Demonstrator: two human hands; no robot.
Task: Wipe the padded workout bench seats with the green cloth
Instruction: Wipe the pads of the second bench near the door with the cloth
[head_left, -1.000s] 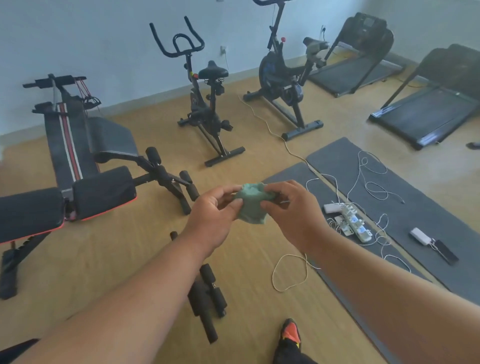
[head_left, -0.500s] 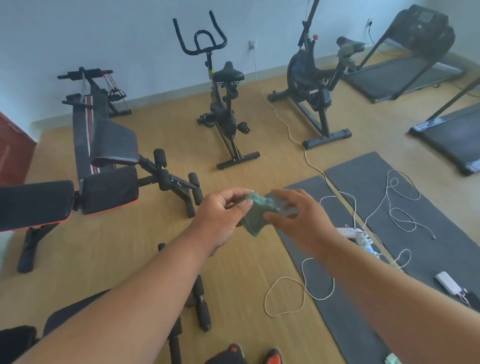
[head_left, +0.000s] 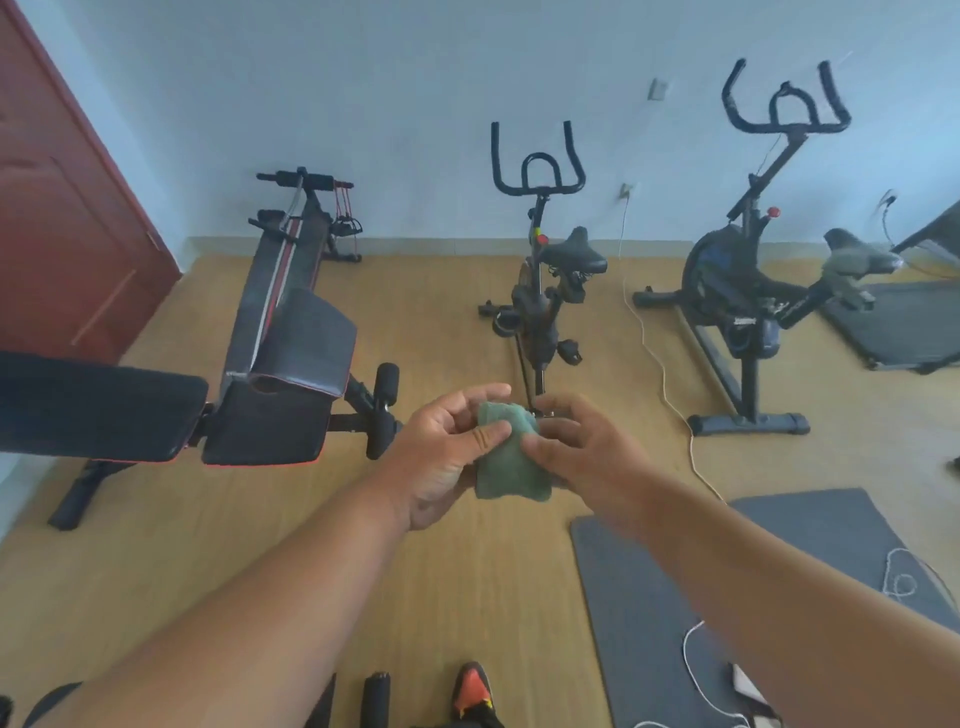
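Both my hands hold a small green cloth (head_left: 511, 460) in mid-air over the wooden floor. My left hand (head_left: 447, 452) pinches its left edge with the thumb on top. My right hand (head_left: 582, 447) grips its right side with the fingertips. To the left stands a black padded workout bench with red trim, its seat pad (head_left: 265, 431) nearest me and its long back pad (head_left: 93, 405) running off the left edge. Behind it lies a second padded bench (head_left: 296, 312) reaching towards the wall.
Two black exercise bikes (head_left: 545, 291) (head_left: 753, 291) stand by the far wall. A treadmill (head_left: 914, 327) is at the right edge. A grey floor mat (head_left: 675, 597) with a white cord lies lower right. A red-brown door (head_left: 62, 208) is on the left. My orange shoe (head_left: 470, 691) shows below.
My view has swung left and up, bringing the benches, door and wall closer to centre. The cloth has been spread out flatter between my two hands.
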